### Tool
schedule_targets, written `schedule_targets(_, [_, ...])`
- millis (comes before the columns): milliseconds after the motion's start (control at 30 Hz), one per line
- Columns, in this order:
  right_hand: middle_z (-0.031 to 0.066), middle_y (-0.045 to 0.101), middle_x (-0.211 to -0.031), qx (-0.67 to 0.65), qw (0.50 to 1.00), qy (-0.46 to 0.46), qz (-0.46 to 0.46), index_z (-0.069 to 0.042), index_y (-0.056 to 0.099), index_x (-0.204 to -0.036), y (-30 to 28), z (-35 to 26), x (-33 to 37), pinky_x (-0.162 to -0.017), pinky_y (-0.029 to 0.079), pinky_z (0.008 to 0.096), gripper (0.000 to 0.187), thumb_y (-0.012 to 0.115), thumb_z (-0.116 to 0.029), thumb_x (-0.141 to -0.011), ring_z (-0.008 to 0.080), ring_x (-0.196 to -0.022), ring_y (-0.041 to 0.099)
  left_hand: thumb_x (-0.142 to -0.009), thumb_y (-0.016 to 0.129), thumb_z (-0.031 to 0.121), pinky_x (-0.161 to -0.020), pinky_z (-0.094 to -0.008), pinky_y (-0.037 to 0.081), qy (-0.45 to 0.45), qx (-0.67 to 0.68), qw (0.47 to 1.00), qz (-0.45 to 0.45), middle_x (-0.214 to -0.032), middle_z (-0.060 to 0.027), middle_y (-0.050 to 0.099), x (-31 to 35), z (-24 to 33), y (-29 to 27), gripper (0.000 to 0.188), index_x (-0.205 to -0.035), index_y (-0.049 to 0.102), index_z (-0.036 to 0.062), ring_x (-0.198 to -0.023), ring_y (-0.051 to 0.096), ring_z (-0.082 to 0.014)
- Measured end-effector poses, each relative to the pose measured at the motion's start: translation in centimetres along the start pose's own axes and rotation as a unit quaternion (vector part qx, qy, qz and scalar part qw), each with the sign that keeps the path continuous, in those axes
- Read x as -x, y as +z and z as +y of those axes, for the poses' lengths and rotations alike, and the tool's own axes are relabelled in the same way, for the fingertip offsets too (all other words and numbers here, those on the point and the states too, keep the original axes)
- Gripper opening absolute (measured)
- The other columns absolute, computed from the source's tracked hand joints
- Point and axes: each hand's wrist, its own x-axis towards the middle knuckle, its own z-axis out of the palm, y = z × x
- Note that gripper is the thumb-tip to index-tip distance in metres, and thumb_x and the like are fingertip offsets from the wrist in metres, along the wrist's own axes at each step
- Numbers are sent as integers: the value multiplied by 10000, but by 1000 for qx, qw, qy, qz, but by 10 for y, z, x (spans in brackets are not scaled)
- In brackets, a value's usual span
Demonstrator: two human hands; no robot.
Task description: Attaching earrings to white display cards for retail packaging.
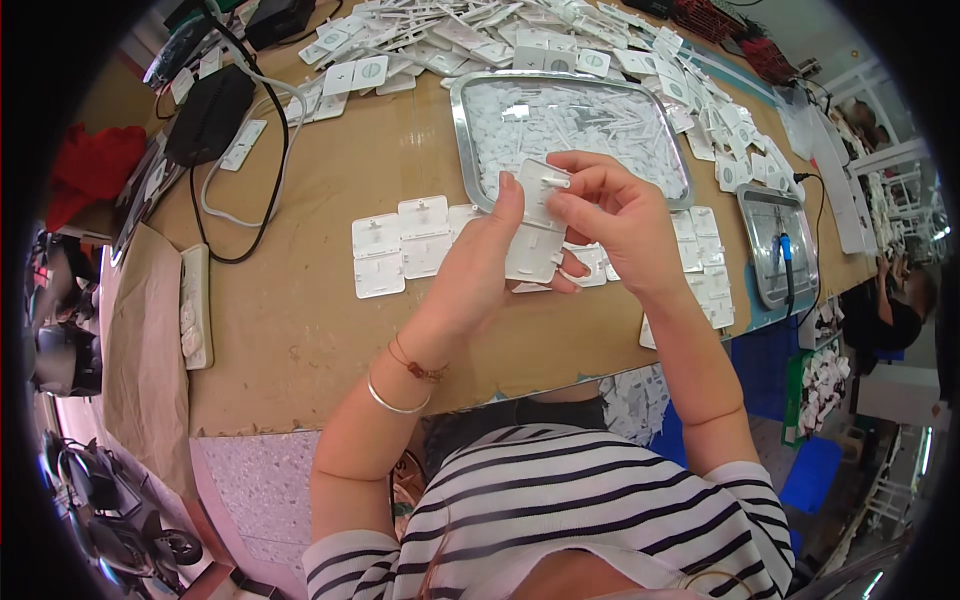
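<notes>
A white plastic panel [535, 250] is gripped in my left hand [475, 260], held up over the table with the thumb along its edge. At the panel's upper end, the fingers of my right hand [635, 225] pinch a small white plastic piece [556, 182] against it. Just beyond both hands is a metal tray [464, 140] with many loose small white parts [560, 115]. White panels [377, 270] lie in a row to the left of my hands, partly hidden behind them. More panels [708, 265] lie beside my right forearm.
A large heap of white panels [440, 45] covers the table's far side. At left are a black power box [210, 115] and looped cables [262, 225]. A smaller metal tray [750, 235] at right bears a blue-handled tool [786, 247]. Brown paper [150, 340] hangs over the left edge.
</notes>
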Motion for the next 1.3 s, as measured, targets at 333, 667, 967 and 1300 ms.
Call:
schedule_targets(333, [13, 607, -762, -32, 997, 70, -17, 4, 632, -896, -4, -5, 3, -566, 439, 191, 147, 694, -52, -775, 67, -632, 545, -956, 217, 535, -631, -295, 525, -3, -37, 999, -20, -916, -131, 614, 2, 3, -6, 661, -1153, 477, -40, -704, 627, -196])
schedule_targets(667, [32, 607, -718, -12, 998, 53, 39, -3, 561, -841, 5, -3, 7, -554, 460, 201, 227, 734, -105, -734, 76, -607, 563, -939, 229, 571, -594, -271, 521, 7, -141, 990, -7, -843, -118, 628, 5, 3, -4, 727, -1024, 576, -62, -646, 614, -158])
schedule_targets(967, [56, 582, -843, -76, 995, 55, 30, -44, 457, -906, -11, -4, 27, -635, 480, 222, 318, 721, -1, -735, 99, -740, 573, -960, 320, 481, -571, -294, 486, 108, -298, 948, -16, -821, -132, 616, 12, -11, 8, 596, -970, 590, -50, -649, 601, -165])
schedule_targets(1300, [9, 601, -903, 294, 952, 75, -29, -14, 588, -984, -90, 1, 53, -733, 451, 222, 157, 603, -113, -864, 72, -804, 551, -894, 480, 245, -594, -462, 455, -11, -520, 854, -17, -680, -261, 575, 14, -74, 26, 348, -773, 576, -66, -638, 567, -424])
